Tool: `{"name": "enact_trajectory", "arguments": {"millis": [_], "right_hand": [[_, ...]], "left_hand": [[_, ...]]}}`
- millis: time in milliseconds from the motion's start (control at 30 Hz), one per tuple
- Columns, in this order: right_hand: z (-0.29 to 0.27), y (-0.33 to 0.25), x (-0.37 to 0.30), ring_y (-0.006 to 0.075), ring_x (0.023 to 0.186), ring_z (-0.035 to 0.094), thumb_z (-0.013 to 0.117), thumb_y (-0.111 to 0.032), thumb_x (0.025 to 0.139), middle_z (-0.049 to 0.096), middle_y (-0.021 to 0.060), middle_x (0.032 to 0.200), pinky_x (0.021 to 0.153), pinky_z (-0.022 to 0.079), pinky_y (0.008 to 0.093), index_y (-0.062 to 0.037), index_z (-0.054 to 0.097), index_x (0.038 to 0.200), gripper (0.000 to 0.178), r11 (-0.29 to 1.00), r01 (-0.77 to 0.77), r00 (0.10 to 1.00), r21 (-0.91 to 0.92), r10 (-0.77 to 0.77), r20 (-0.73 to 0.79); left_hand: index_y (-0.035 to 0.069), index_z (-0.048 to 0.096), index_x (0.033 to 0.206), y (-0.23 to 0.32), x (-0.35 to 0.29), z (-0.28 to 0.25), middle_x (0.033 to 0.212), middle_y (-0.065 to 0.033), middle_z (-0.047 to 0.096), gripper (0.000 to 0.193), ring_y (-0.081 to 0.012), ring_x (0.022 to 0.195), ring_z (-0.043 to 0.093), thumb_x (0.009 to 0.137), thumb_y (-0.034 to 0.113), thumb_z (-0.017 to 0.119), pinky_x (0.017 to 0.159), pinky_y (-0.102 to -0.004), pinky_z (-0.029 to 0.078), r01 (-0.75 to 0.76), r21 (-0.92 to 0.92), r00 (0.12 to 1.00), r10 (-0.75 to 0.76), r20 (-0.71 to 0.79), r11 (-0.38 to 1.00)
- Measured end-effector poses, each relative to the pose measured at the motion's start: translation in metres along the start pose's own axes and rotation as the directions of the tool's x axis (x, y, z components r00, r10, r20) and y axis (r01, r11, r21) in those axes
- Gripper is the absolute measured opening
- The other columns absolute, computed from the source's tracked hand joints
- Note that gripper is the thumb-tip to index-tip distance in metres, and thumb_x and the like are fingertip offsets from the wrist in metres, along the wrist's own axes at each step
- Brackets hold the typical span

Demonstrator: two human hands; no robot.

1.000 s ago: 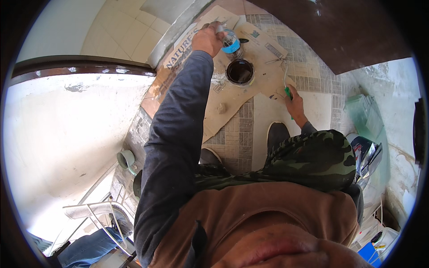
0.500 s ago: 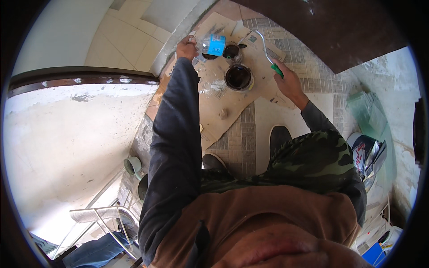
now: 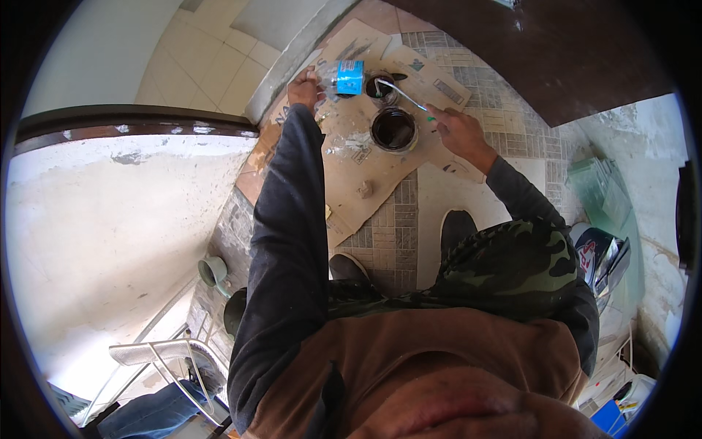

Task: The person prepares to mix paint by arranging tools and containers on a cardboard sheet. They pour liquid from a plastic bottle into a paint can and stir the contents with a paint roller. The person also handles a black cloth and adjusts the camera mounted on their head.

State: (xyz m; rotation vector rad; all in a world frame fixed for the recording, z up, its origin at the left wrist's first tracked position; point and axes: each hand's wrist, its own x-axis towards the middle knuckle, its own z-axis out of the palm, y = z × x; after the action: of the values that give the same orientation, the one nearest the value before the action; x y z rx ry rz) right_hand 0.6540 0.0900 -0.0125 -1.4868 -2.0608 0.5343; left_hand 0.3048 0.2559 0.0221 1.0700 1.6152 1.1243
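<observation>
My left hand (image 3: 304, 89) is closed on a clear plastic bottle (image 3: 349, 77) with a blue label, held lying sideways above the cardboard. Below it a dark-filled container is partly hidden. My right hand (image 3: 462, 136) grips the green handle of what looks like a small paint roller (image 3: 406, 96) with a bent metal rod. The rod's far end reaches into a tub of dark liquid (image 3: 376, 94); whatever is on that end cannot be made out. Nearer to me stands a larger tub of dark brown liquid (image 3: 393, 130).
Paint-stained cardboard (image 3: 349, 179) lies under the tubs on patterned tiles. A dark brown panel (image 3: 556, 58) is at the far right, glass sheets (image 3: 601, 192) lean right, and a bucket (image 3: 589, 245) stands beside my leg. A grey-green cup (image 3: 212, 271) and a chair (image 3: 150, 354) are at left.
My right hand has lowered the metal rod leftward and down, so its end is now in the smaller tub. My left hand and the bottle have shifted only slightly.
</observation>
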Motion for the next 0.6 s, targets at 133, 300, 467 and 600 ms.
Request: {"name": "enact_trajectory", "arguments": {"millis": [133,300,467,600], "right_hand": [[0.002,0.001,0.003,0.0354,0.084,0.068,0.063,-0.016,0.093,0.068,0.0134,0.098,0.072,0.056,0.0477,-0.0213,0.057,0.143,0.05,0.997,-0.022,0.999,-0.073,0.019,-0.042],[0.008,0.008,0.006,0.033,0.083,0.068,0.064,-0.015,0.092,0.067,0.0127,0.094,0.069,0.056,0.0461,-0.021,0.055,0.143,0.053,0.984,-0.018,0.999,-0.175,0.01,-0.044],[0.014,0.004,0.005,0.0304,0.08,0.068,0.063,-0.01,0.087,0.065,0.0116,0.091,0.065,0.057,0.0444,-0.0195,0.052,0.146,0.061,0.958,-0.021,0.999,-0.285,0.011,-0.037],[0.011,-0.005,0.002,0.031,0.076,0.069,0.062,-0.007,0.084,0.065,0.012,0.088,0.064,0.057,0.0438,-0.016,0.051,0.146,0.063,0.942,0.01,1.0,-0.336,-0.016,-0.013]], "left_hand": [[0.008,0.065,0.132,0.0,-0.001,-0.002,0.094,-0.0039,0.068,0.034,-0.017,0.075,0.067,0.101,0.023,0.059,0.065,-0.032,0.057,0.004,0.039,1.0,-0.005,0.013,0.999],[0.008,0.065,0.132,0.002,-0.004,-0.003,0.095,-0.0036,0.068,0.034,-0.0163,0.075,0.066,0.101,0.021,0.059,0.064,-0.0311,0.056,0.013,0.069,1.0,-0.013,0.002,0.998],[0.007,0.066,0.131,0.005,-0.005,0.001,0.09,-0.003,0.068,0.034,-0.0142,0.072,0.064,0.1,0.02,0.061,0.059,-0.0299,0.054,0.022,0.079,0.999,-0.019,-0.044,0.997],[0.008,0.068,0.13,0.008,-0.005,0.005,0.08,-0.0025,0.066,0.033,-0.0108,0.064,0.061,0.098,0.015,0.063,0.051,-0.028,0.05,0.011,0.064,0.996,-0.005,-0.088,0.998]]}}
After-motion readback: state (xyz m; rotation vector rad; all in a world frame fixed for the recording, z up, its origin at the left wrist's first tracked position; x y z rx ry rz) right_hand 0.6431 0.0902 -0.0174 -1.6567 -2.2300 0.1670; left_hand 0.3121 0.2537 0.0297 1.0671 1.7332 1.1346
